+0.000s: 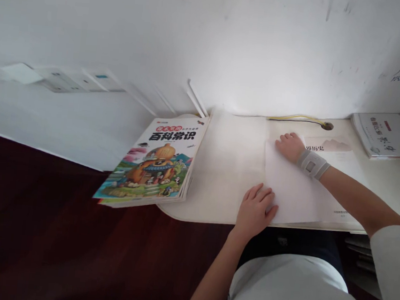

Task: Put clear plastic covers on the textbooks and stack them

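- Paper (pixel 298 192) lay on the white desk (pixel 390 196), close to the front edge. It was big, plain and pale, with a straight left side.
- Cover of a book (pixel 331 144) peeked out from under it. It was white, with dark writing and soft brown hills near the top.
- Left hand (pixel 256 209) lay loose by the paper's bottom left side, fingers a little apart.
- Right hand (pixel 290 146), with a gray wrist band (pixel 313 165), rested at the paper's top left. Its fingers were curled; I could not tell if they pinched anything.
- Colorful books (pixel 156 160) sat piled up on the left.
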Tool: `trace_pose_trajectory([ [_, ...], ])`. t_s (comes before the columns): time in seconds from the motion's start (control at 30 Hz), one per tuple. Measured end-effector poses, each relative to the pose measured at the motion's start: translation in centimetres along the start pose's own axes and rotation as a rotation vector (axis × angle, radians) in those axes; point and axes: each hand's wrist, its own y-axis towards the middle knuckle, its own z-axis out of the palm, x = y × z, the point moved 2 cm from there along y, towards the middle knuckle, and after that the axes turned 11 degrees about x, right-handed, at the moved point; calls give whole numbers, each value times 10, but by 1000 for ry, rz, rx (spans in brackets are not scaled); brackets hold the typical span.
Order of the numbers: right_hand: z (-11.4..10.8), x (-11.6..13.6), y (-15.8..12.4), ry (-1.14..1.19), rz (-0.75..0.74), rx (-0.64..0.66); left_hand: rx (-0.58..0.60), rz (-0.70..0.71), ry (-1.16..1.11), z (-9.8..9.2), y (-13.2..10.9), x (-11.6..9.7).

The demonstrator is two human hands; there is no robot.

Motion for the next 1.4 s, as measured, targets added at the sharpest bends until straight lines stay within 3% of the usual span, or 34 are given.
trace_pose_trajectory([
  [0.17, 18, -19, -72, 488, 210, -283, -7, 8, -10, 0, 0, 1],
  [0.27, 34, 2, -128, 824, 207, -352, -24, 14, 6, 0, 1, 2],
  [0.4, 38, 46, -169, 962, 120, -326, -122, 84, 50, -4, -4, -3],
  [0.6, 29, 61, -166, 913, 213, -330, -196, 357, 141, 1, -14, -46],
  [0.73, 30, 60, -165, 873, 243, -335, -271, 247, 162, 11, -13, -56],
  [0.97, 30, 60, -168, 895, 176, -321, -283, 160, 139, 16, -14, -57],
  [1.13, 28, 58, -168, 916, 129, -345, -333, 181, 143, 15, -18, -55],
  [1.4, 22, 63, -169, 905, -15, -253, -352, 161, 132, 11, -28, -50],
])
